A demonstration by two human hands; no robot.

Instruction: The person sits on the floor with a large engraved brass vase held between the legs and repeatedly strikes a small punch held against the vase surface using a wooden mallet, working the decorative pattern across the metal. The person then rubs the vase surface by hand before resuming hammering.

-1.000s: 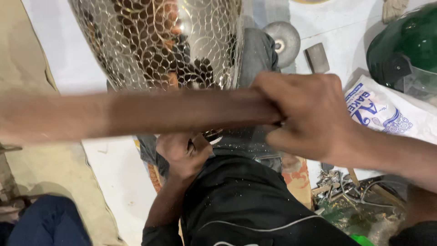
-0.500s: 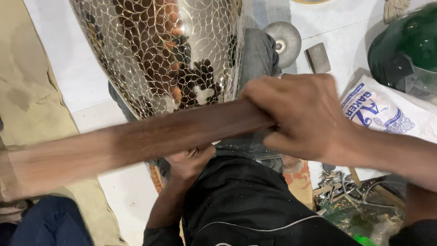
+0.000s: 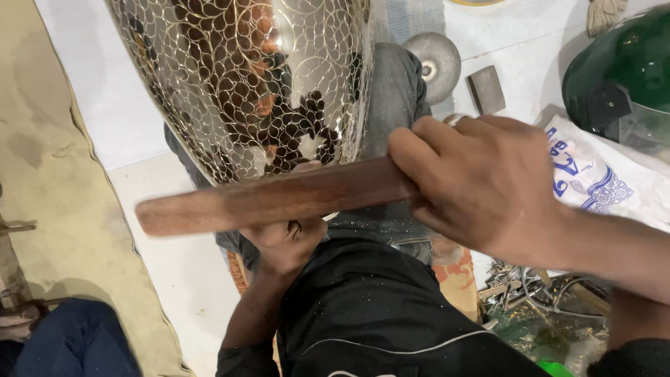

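— White cloth [image 3: 105, 98] covers the floor, with a green helmet [image 3: 618, 77], a printed bag [image 3: 600, 181] and a grey disc [image 3: 433, 63] lying on it. What about the hands?

— Right hand [image 3: 488, 185] is clenched round one end of a wooden stick [image 3: 272, 199], which lies crosswise against the lower part of a shiny metal vase [image 3: 258, 91] with a scale pattern.

— And the left?

— Left hand [image 3: 283, 241] sits under the stick at the vase's base, over the lap; whether it grips anything, I cannot tell.

Brown wooden stick [image 3: 279, 197] held level, crossing lower edge of shiny engraved metal vessel [image 3: 244, 77].
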